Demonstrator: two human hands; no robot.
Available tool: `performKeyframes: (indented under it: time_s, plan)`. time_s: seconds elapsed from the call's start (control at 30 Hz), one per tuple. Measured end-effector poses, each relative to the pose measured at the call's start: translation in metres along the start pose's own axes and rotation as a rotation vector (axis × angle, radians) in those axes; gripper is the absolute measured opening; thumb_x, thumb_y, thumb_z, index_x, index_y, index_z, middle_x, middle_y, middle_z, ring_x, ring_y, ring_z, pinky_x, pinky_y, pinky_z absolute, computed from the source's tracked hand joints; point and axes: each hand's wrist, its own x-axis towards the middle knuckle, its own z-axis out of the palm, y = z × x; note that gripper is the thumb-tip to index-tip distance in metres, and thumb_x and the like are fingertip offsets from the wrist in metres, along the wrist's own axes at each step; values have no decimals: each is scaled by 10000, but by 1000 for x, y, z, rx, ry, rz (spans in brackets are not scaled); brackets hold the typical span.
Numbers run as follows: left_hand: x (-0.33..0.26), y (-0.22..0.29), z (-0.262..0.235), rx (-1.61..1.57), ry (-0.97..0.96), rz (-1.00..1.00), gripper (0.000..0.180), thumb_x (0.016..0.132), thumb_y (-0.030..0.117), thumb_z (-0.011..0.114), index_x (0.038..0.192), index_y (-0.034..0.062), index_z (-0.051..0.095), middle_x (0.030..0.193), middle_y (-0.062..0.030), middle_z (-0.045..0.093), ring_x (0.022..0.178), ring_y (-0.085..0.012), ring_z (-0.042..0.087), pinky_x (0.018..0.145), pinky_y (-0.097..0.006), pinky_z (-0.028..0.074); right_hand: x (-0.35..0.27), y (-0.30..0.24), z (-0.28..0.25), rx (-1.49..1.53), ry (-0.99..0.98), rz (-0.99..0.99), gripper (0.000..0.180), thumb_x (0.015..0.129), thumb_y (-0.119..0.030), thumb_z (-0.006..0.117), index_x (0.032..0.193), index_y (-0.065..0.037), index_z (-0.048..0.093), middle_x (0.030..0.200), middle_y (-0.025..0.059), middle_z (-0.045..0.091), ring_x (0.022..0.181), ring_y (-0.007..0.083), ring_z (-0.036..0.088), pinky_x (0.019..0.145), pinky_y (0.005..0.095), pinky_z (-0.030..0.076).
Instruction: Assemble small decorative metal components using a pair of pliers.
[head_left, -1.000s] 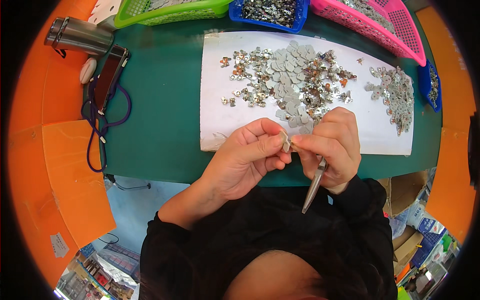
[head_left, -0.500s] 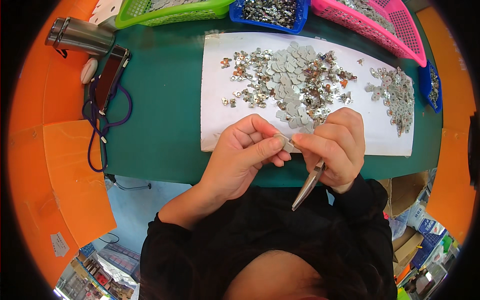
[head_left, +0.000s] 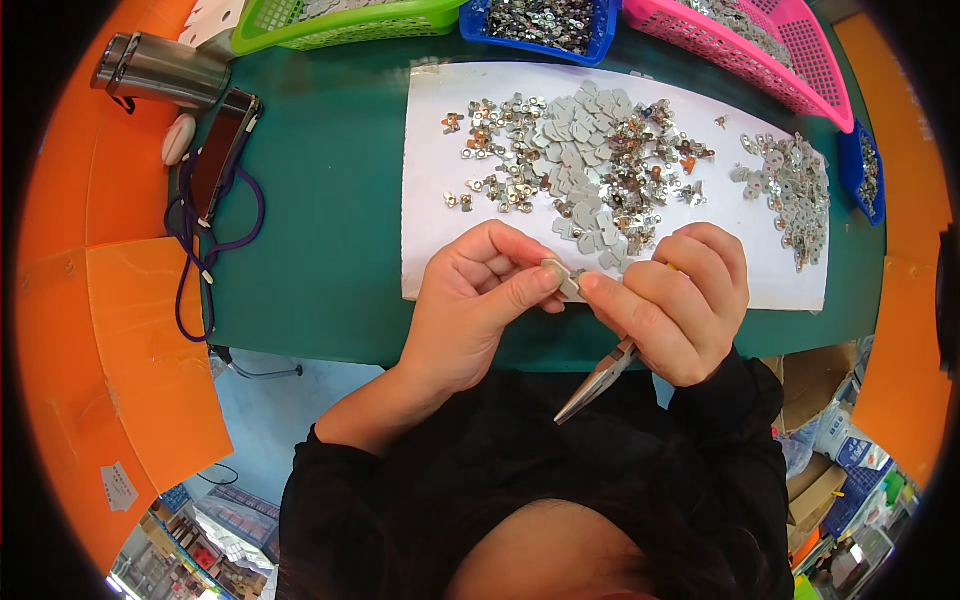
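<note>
Between thumb and forefinger, my left hand [head_left: 475, 300] pinches a small flat grey plate [head_left: 570, 285] near the board's front edge. My right hand [head_left: 680, 300] meets it from the other side, its thumb and forefinger at a tiny metal piece [head_left: 580, 275] against the plate. Tucked in the right palm is a pair of pliers [head_left: 600, 380], its jaws pointing down and left and its handles hidden by the fingers. Beyond the hands, loose grey plates [head_left: 575, 150] lie heaped on a white board [head_left: 430, 240], with small shiny metal clips [head_left: 635, 180] to either side.
Another pile of grey parts [head_left: 795, 190] lies at the board's right. Along the back stand a green basket [head_left: 350, 32], a blue bin [head_left: 540, 52] and a pink basket [head_left: 760, 85]. A small blue tray [head_left: 855, 170], a steel flask [head_left: 170, 72] and a phone [head_left: 222, 150] with a purple cord edge the table.
My right hand has shifted slightly right and turned, so the pliers' jaws swing further left. My left hand has moved a little up and left, still pinching the plate.
</note>
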Motion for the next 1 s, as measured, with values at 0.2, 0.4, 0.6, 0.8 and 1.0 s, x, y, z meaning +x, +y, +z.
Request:
performKeyframes:
  time_s: [0.2, 0.4, 0.6, 0.8, 1.0]
  plan:
    - [1, 6, 1, -9, -6, -8, 103, 943, 38, 675, 994, 19, 588, 1052, -161, 717, 902, -177, 693, 836, -310, 575, 2, 0, 2, 16, 3, 4, 295, 600, -190, 709, 888, -134, 747, 764, -29, 585, 707, 170, 550, 702, 343, 487]
    - [5, 5, -7, -126, 14, -69, 106, 951, 69, 677, 993, 37, 586, 992, -137, 718, 917, -183, 701, 825, -311, 585, -1, 4, 11, 161, -22, 108, 234, 664, -228, 738, 877, -132, 741, 780, -12, 596, 719, 205, 574, 691, 359, 484]
    - [6, 8, -5, -100, 22, -118, 107, 951, 78, 680, 991, 43, 588, 982, -122, 716, 905, -177, 702, 816, -311, 588, -2, 4, 11, 275, -25, 257, 242, 672, -234, 797, 872, -116, 728, 796, 15, 625, 747, 235, 610, 680, 366, 472]
    - [5, 4, -4, -64, 55, -22, 90, 953, 73, 676, 971, 40, 594, 1045, -157, 719, 924, -182, 698, 855, -323, 580, 1, 3, 13, 203, -24, 293, 264, 637, -124, 796, 888, -112, 713, 809, 14, 631, 757, 230, 614, 704, 359, 464]
    - [5, 4, -5, -101, 26, -45, 70, 960, 65, 660, 969, 40, 596, 1113, -188, 709, 973, -183, 688, 906, -343, 566, 1, 2, 14, 222, -44, 372, 293, 591, -17, 763, 860, -110, 693, 802, 14, 629, 763, 230, 623, 705, 357, 461]
